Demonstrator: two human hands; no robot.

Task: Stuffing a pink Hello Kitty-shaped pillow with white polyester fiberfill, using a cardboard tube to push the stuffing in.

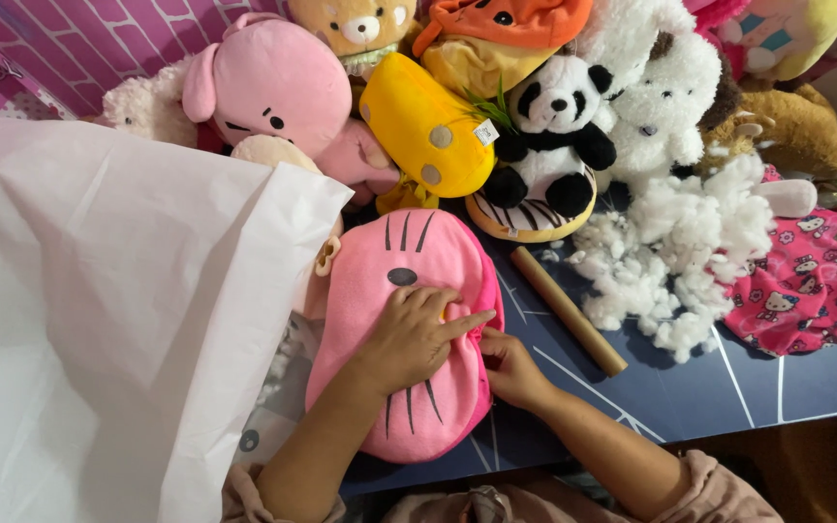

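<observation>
Where both hands press, pink plush face (409,291), black whiskers

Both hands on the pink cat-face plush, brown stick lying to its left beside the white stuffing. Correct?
Not quite. The head view shows the brown stick to the right of the pink cat-face plush, beside the white stuffing. Left hand and right hand are on the plush.

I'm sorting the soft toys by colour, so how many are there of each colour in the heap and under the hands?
Pink: 2, the rabbit and the cat face under both hands
Yellow: 1
Black-and-white panda: 1
White: 2
Tan bear: 1
Orange: 1
Brown: 1
Total: 9 clearly told
</observation>
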